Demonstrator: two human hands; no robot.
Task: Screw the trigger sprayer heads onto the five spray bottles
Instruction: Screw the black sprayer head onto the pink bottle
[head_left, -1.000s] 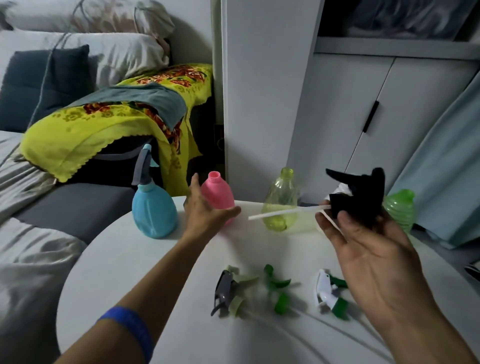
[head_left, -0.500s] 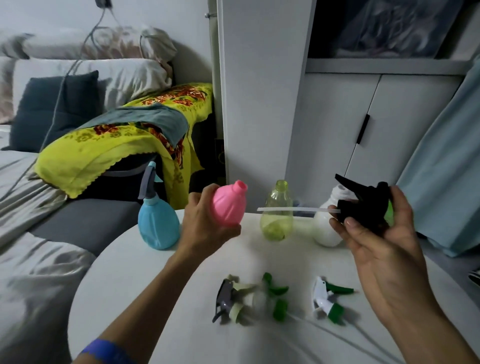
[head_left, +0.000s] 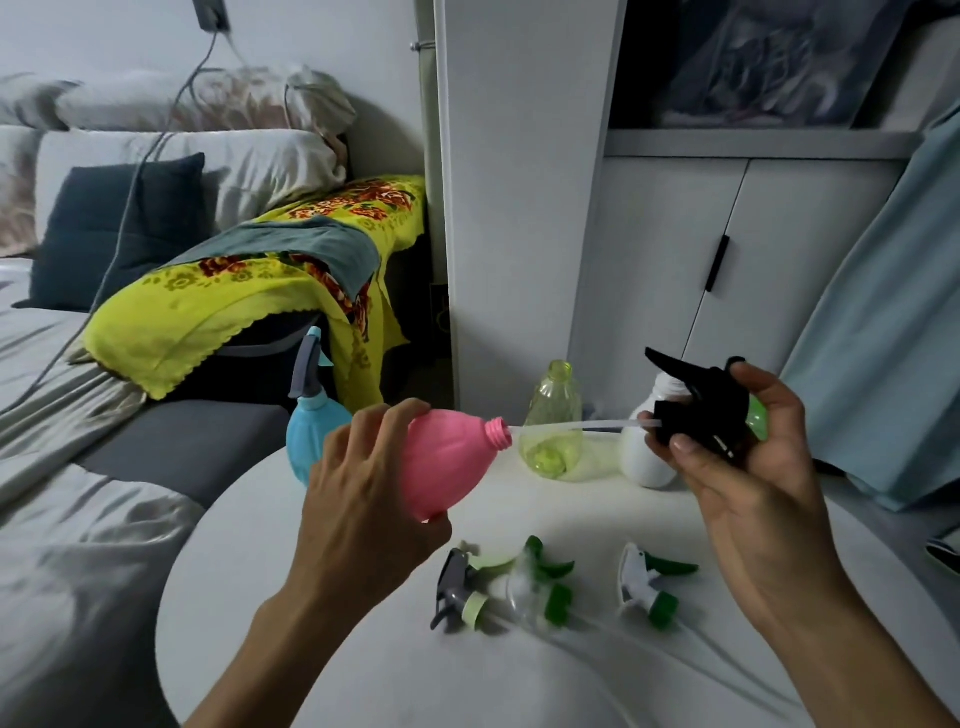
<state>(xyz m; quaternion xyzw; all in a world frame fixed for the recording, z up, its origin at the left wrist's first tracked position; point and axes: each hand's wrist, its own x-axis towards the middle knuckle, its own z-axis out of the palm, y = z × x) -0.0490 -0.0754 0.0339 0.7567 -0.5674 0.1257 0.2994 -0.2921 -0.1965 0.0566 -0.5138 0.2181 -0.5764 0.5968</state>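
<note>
Since half a second ago, pink bottle (head_left: 447, 460) has been tipped sideways above the table (head_left: 363, 670), neck toward the tube (head_left: 576, 427). It is gripped in the left hand (head_left: 363, 499). Black sprayer head (head_left: 696, 402) is pinched by the raised right hand (head_left: 748, 457), tube tip held at the neck.

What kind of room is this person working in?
Most likely a bedroom at home. A bed with stacked pillows lies at the left, a white wardrobe stands behind the round white table, and a pale blue curtain hangs at the right.
</note>
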